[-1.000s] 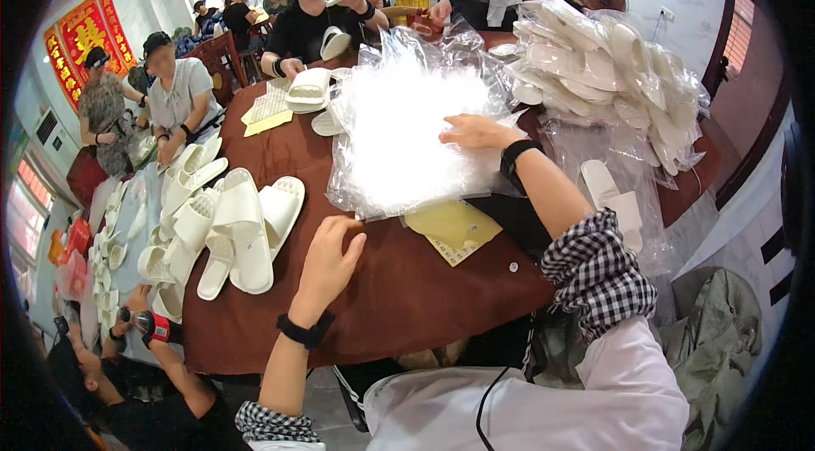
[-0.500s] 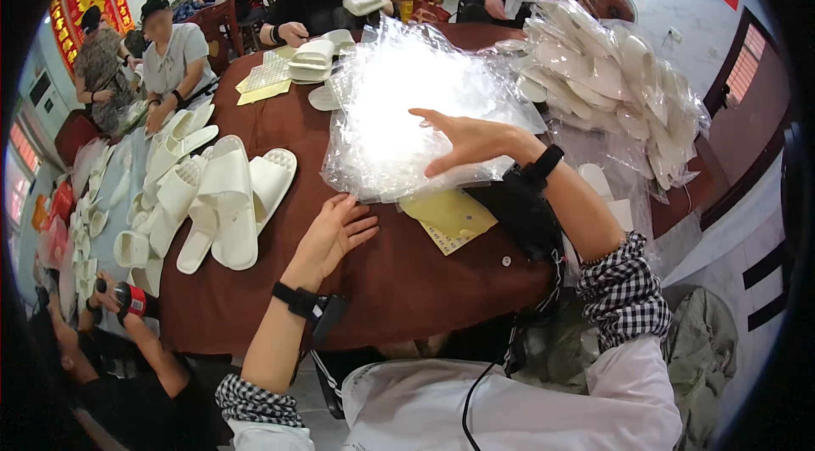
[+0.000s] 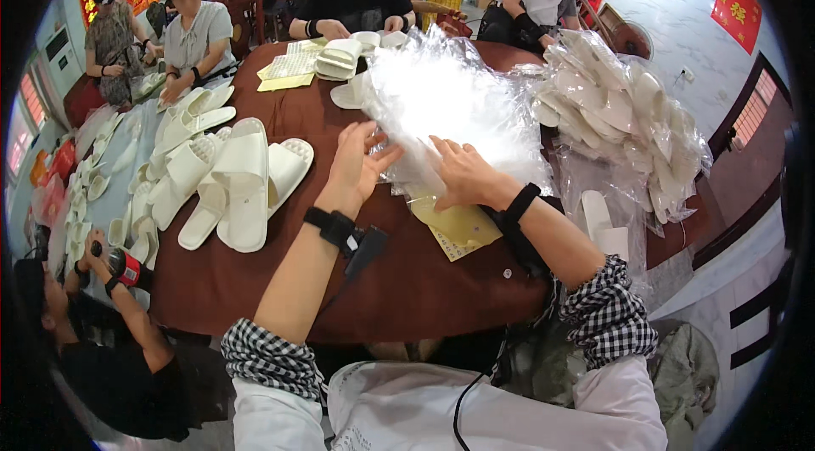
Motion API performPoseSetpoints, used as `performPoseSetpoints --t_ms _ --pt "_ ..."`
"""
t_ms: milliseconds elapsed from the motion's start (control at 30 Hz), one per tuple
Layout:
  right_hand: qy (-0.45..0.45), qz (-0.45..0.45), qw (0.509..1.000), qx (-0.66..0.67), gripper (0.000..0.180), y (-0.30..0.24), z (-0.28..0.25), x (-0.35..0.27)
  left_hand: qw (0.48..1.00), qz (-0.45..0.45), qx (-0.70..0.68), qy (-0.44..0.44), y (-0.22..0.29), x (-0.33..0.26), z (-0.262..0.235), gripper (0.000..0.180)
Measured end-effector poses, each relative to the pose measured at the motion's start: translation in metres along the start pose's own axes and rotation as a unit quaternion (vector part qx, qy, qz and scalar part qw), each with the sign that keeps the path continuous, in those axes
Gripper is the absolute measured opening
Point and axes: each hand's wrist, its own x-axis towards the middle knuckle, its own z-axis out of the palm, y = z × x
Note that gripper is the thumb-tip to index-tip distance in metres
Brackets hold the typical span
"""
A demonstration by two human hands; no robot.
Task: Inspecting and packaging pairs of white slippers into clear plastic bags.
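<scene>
A glare-bright stack of clear plastic bags (image 3: 475, 103) lies at the middle of the table. At its near left edge is my left hand (image 3: 355, 164), open, with its fingers apart and curved toward the plastic. My right hand (image 3: 469, 175) rests on the near part of the stack, fingers spread and thumb toward me. Whether either hand grips a single bag cannot be made out. Yellow sticker sheets (image 3: 463, 230) lie partly under the bags, just below my right hand. To the left, white slippers (image 3: 244, 188) lie in a row on the brown cloth.
Bagged slippers (image 3: 624, 103) form a heap at the right. Across the brown-covered table (image 3: 365, 307) a person in black (image 3: 361, 1) handles slippers beside more sticker sheets (image 3: 289, 69). Another person at the lower left holds a dark bottle (image 3: 126, 268).
My right hand has come down onto the bags, nearer me. My left hand has moved up and right to their edge. The near left part of the stack has lifted and bunched.
</scene>
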Motion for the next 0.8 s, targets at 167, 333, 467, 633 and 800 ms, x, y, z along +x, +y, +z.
performPoseSetpoints --t_ms 167,333,467,633,800 --pt "-0.022 0.0 0.998 -0.062 0.132 0.004 0.013 0.008 0.999 -0.025 0.024 0.01 0.001 -0.013 0.006 0.05" --pt "-0.024 -0.045 0.982 -0.18 0.108 -0.007 0.01 0.007 0.997 -0.054 0.005 0.054 -0.005 -0.028 -0.016 0.042" --pt "0.015 -0.022 0.979 -0.201 0.093 -0.003 0.03 0.018 0.998 -0.052 0.001 0.04 -0.006 -0.028 -0.023 0.041" --pt "0.038 -0.033 0.998 -0.031 0.069 0.007 -0.013 0.031 0.998 -0.018 0.008 0.062 -0.008 -0.033 -0.046 0.037" --pt "0.055 0.011 0.99 0.126 0.067 0.03 -0.038 0.027 0.992 -0.077 0.019 0.093 -0.02 -0.048 -0.042 0.052"
